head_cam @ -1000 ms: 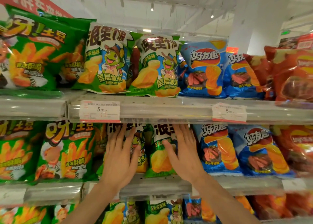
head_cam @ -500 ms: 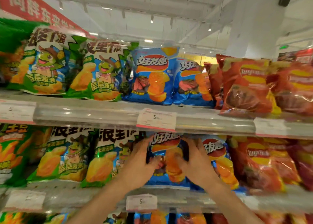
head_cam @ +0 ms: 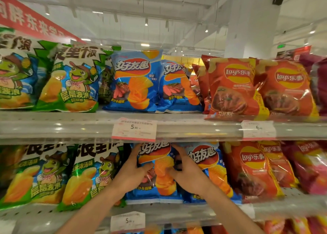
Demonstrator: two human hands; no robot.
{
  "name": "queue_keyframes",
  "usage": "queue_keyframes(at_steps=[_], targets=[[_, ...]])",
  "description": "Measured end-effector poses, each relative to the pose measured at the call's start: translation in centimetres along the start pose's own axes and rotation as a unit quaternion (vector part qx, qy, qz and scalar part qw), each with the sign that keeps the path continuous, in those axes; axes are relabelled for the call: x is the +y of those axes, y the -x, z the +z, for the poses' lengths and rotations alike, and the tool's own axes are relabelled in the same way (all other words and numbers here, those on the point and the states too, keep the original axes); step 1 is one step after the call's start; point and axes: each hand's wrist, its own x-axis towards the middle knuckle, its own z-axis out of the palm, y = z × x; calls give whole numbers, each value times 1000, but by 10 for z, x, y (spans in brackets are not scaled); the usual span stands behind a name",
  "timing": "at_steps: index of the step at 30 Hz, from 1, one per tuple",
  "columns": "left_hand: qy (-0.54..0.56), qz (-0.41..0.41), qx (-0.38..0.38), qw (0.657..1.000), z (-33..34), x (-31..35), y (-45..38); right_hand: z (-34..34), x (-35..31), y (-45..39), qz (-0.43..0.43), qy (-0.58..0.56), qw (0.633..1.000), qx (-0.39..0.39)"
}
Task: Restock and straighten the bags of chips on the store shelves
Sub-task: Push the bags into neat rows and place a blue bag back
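A blue chip bag [head_cam: 160,173] stands upright on the middle shelf [head_cam: 177,210], just under the price tag. My left hand [head_cam: 131,172] grips its left edge and my right hand [head_cam: 188,173] grips its right edge, thumbs pressing into the front. A second blue bag [head_cam: 210,163] stands right beside it, partly behind my right hand. Green bags [head_cam: 92,173] fill the row to the left, red bags [head_cam: 251,170] the row to the right.
The upper shelf [head_cam: 194,127] holds green, blue [head_cam: 134,81] and red bags [head_cam: 231,85] in the same order, with price tags [head_cam: 134,129] on its rail. A lower shelf with more bags shows at the bottom. A white pillar [head_cam: 251,21] rises behind.
My view and both hands shifted right, from lying flat on the green bags to gripping the blue bag by its sides. In the last half second the hold stayed about the same.
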Motion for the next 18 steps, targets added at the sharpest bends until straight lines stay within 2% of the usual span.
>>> queue_keyframes(at_steps=[3,6,9,13,18], targets=[[-21,35,4,999,-4,-1,-3,-4,-5,0,-4,-38,999,14],[15,38,12,999,-7,-2,-7,-7,-6,-4,-8,-55,998,42],[44,40,8,998,-8,-1,-8,-11,-8,-6,20,-101,994,22],[63,44,-51,996,-10,3,0,-19,-2,0,34,-122,991,-36],[104,32,-130,986,-11,7,8,-33,4,18,52,-140,988,-41]])
